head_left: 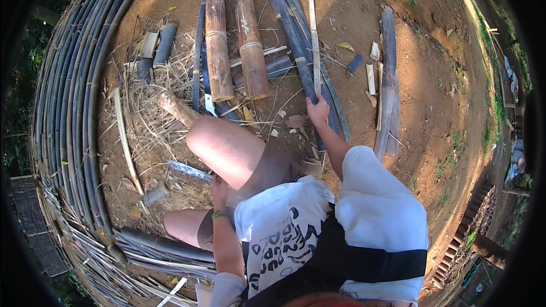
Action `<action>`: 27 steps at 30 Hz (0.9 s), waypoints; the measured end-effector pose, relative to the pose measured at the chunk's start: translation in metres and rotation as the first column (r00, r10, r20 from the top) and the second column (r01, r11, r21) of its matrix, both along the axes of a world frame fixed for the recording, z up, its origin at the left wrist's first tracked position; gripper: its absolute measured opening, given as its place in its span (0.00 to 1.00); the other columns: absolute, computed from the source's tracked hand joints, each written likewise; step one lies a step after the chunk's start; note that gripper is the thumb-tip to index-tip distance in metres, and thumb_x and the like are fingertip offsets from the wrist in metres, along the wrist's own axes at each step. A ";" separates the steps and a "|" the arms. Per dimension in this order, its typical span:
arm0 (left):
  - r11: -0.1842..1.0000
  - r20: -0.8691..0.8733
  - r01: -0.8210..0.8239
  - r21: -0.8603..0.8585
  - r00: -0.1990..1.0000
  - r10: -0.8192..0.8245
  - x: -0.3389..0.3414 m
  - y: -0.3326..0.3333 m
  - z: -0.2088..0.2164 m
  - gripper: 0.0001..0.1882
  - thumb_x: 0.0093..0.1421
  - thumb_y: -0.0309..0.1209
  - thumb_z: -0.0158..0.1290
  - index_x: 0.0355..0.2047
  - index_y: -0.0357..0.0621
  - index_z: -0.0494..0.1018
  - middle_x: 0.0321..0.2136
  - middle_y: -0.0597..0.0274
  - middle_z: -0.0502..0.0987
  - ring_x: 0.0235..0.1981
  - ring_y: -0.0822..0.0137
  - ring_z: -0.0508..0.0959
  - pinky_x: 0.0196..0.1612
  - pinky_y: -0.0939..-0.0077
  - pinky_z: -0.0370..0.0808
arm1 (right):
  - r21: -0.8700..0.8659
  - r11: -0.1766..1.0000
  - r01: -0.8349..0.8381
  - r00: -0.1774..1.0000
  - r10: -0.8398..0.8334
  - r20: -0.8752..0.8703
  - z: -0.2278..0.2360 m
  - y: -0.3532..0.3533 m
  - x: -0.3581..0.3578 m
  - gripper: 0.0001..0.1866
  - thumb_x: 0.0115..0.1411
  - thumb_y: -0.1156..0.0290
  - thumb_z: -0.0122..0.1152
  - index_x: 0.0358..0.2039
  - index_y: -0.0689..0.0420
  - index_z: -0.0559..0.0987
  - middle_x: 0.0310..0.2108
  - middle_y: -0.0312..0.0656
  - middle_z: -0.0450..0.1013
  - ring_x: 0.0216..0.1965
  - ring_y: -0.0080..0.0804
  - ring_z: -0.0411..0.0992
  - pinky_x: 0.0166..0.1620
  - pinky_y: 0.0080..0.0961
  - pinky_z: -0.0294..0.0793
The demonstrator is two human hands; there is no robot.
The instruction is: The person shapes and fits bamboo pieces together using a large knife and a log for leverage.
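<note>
My left hand (218, 190), with a green band at the wrist, is closed beside my bent leg. From it a broad knife's shiny blade (190, 170) points left over the ground; the handle is hidden in the fingers. My right hand (318, 111) is closed around the near part of a dark split bamboo strip (301, 57) on the ground ahead. A narrow pale bamboo strip (314, 40) runs down to the same fingers, and whether they grip it too I cannot tell. Another dark strip (336, 108) lies just right of that hand.
Two thick brown bamboo poles (217, 40) lie ahead. A long stack of dark poles (74, 113) lines the left side. Shavings (170, 74) and short bamboo offcuts (165, 44) litter the soil. Split bamboo (388, 79) lies to the right, and thin strips (165, 247) at lower left.
</note>
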State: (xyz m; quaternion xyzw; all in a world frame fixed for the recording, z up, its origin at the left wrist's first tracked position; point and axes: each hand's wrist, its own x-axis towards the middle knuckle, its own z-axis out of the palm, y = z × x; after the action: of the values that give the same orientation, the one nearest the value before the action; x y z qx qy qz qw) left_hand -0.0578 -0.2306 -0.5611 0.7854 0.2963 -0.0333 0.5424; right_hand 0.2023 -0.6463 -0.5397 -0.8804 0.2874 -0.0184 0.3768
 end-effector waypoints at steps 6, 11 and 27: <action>0.997 -0.094 0.076 0.026 0.993 -0.073 0.008 -0.013 0.029 0.24 0.66 0.35 0.58 0.56 0.30 0.72 0.37 0.55 0.82 0.38 0.66 0.81 0.41 0.71 0.79 | -0.174 0.984 -0.048 0.979 0.081 0.188 -0.021 -0.043 0.000 0.25 0.61 0.54 0.65 0.52 0.59 0.80 0.57 0.59 0.69 0.57 0.57 0.71 0.59 0.46 0.71; 0.994 -0.097 0.105 -0.008 0.990 -0.105 0.010 -0.005 0.017 0.25 0.67 0.34 0.58 0.58 0.30 0.71 0.47 0.51 0.82 0.46 0.64 0.81 0.47 0.70 0.79 | -0.136 0.991 -0.002 0.999 -0.004 -0.049 -0.033 -0.054 0.075 0.27 0.57 0.53 0.69 0.51 0.58 0.80 0.51 0.59 0.77 0.53 0.58 0.76 0.56 0.46 0.75; 0.993 0.021 0.072 -0.089 0.997 -0.070 0.024 -0.021 0.014 0.22 0.70 0.32 0.54 0.58 0.30 0.71 0.42 0.49 0.83 0.42 0.65 0.83 0.45 0.71 0.79 | -0.032 0.999 0.033 0.997 -0.031 0.064 0.019 -0.104 0.073 0.24 0.66 0.55 0.59 0.47 0.65 0.79 0.42 0.60 0.81 0.47 0.59 0.79 0.51 0.49 0.75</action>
State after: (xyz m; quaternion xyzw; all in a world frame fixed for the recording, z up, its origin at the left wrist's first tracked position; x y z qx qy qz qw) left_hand -0.0339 -0.2519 -0.5475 0.7706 0.2615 -0.0586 0.5782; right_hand 0.2756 -0.7506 -0.5210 -0.8806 0.2892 -0.0571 0.3710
